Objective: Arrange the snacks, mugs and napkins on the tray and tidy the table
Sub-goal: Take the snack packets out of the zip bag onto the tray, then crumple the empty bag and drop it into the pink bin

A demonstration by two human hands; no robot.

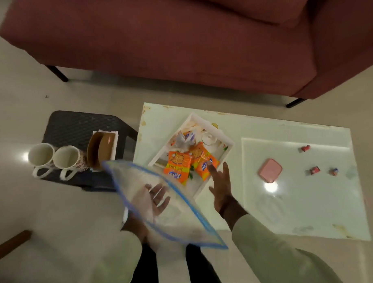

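While the left hand (157,198) carries the clear bag (184,226) on flat fingers, the right hand (222,188) is nearer the orange packets (179,166). Its fingers (225,171) are spread and empty, and the packets lie just ahead of their tips, on the tray (225,139).

Illumination is dim, warm and overhead. Two specular hotspots are present: one on the glossy white rectangular table top (299,201) and one on the pale polished floor (57,209) at the left edge. Shadows are soft, and darkest beneath the maroon fabric sofa (156,36). Motion blur smears the clear plastic bag with blue edging (162,207) and the pale green sleeves (270,255). Straight edges bow toward the frame borders. Fine detail is soft throughout.
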